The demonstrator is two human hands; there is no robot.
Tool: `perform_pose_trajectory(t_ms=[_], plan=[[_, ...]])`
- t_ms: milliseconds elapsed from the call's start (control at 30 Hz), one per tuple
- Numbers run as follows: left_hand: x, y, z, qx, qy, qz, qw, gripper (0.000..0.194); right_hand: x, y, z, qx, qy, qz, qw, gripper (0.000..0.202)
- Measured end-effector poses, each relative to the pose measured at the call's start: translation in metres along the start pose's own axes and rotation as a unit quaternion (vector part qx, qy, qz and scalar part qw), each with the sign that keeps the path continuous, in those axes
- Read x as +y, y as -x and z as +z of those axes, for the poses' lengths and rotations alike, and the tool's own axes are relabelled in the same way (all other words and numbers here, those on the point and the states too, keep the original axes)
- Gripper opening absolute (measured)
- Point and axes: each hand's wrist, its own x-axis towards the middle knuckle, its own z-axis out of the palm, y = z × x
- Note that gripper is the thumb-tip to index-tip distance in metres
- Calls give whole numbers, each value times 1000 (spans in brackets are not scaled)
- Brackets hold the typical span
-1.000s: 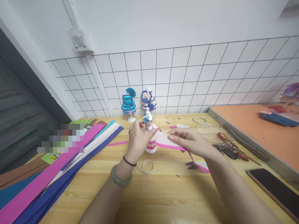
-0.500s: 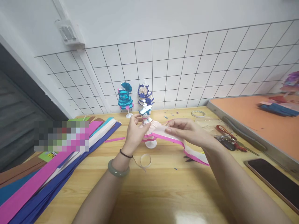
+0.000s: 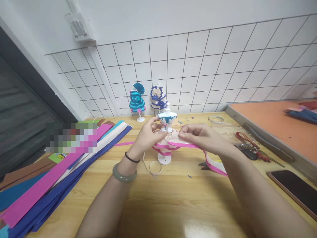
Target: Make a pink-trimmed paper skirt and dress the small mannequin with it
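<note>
A small white dress-form mannequin (image 3: 167, 119) with ragged blue trim on its bust stands on a round white base (image 3: 164, 159). Its layered white skirt (image 3: 162, 147) has bright pink edges. My left hand (image 3: 148, 135) is closed around the mannequin's waist from the left, with the thumb in front. Close beside the waist on the right, my right hand (image 3: 204, 137) pinches a white paper strip (image 3: 215, 166) with a pink border. One end of the strip lies against the skirt's top. The other end trails down to the table below my right wrist.
Two finished paper-dressed mannequins, one teal (image 3: 137, 99) and one white and purple (image 3: 158, 97), stand by the wall. Paper strips (image 3: 66, 175) lie at left. Scissors (image 3: 204, 166), keys (image 3: 249, 152), a phone (image 3: 294, 188) and an orange board (image 3: 267, 115) are at right.
The mannequin has turned in my left hand, and its bust now shows more broadly. My right hand has come closer to it with the strip. The whole view has shifted slightly.
</note>
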Motion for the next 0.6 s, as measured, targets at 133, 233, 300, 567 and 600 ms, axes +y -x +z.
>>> perform_pose_trajectory(t_ms=[133, 233, 300, 567, 600], plan=[[-4, -1, 1, -35, -5, 17, 999, 44, 1, -1, 2, -12, -5, 11, 1000, 32], [-6, -3, 0, -50, -10, 29, 998, 41, 2, -2, 3, 5, 4, 32, 999, 33], [-8, -3, 0, -56, -12, 36, 998, 42, 2, -2, 3, 12, 2, 31, 999, 35], [-15, -6, 0, -67, -39, 83, 994, 30, 3, -2, 5, 55, 62, 12, 997, 36], [-16, -7, 0, -68, -44, 89, 993, 29, 4, -3, 5, 61, 76, 2, 995, 36]])
